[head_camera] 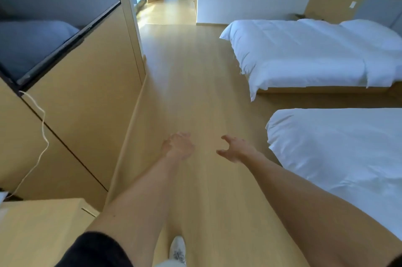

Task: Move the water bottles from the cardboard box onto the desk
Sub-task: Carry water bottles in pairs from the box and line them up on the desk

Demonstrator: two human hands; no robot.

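Observation:
Both my arms reach forward over the light wooden floor. My left hand point(179, 146) is blurred, with fingers loosely spread and nothing in it. My right hand point(236, 149) is open too, its fingers and thumb spread apart around empty air. A corner of the pale wooden desk point(41, 232) shows at the bottom left. No water bottles are in sight. A brown cardboard box point(301, 16) sits far off, behind the far bed near the headboard wall; its contents are hidden.
Two beds with white duvets stand on the right, the near bed point(343, 157) and the far bed point(304, 53). A wall television point(43, 27) with a dangling white cable point(41, 136) hangs at left. A floor aisle point(185, 70) leads to a doorway point(169, 1). My white shoe point(178, 249) is below.

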